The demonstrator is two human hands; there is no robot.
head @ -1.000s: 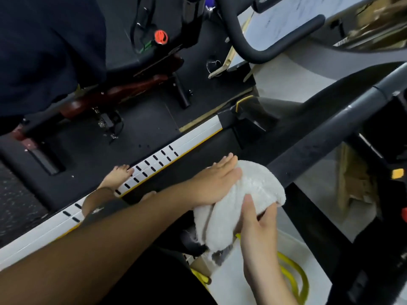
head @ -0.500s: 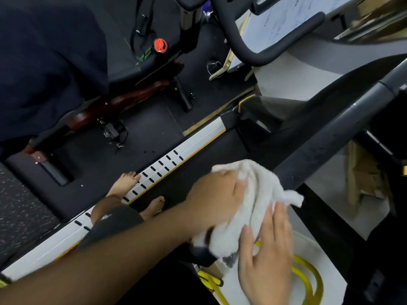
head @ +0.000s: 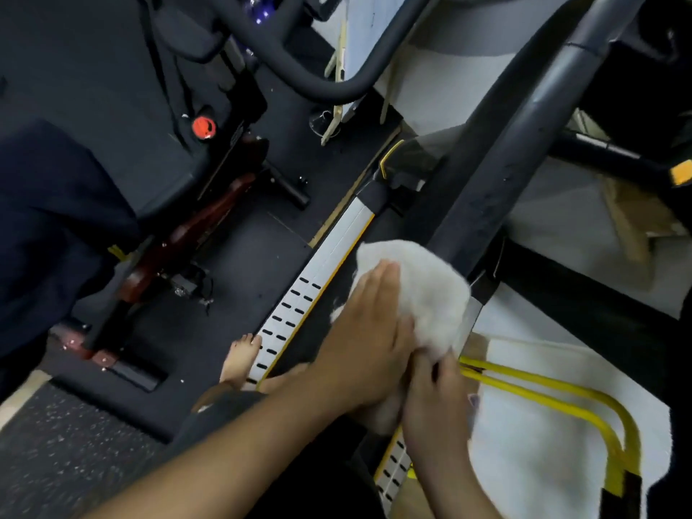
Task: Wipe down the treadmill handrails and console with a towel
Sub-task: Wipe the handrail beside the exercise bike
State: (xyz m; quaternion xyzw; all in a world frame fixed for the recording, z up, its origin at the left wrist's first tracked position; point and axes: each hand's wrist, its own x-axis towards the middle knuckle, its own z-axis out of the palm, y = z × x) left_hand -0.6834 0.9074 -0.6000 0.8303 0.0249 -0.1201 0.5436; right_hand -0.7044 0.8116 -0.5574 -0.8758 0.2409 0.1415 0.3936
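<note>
Shifting since the earlier frame, the right hand [head: 436, 406] now grips the lower edge of the towel [head: 423, 290] while the left hand [head: 361, 331] presses flat-fingered on it over the near end of the handrail [head: 501, 170]; wiping looks midway, with the upper rail's state unclear and the console unseen.

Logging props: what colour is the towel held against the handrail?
White: the towel shows clearly in the head view.

Left hand [head: 359, 350], right hand [head: 438, 406], forearms [head: 224, 458] and feet [head: 239, 357] are bare; legwear [head: 228, 400] dark.
</note>
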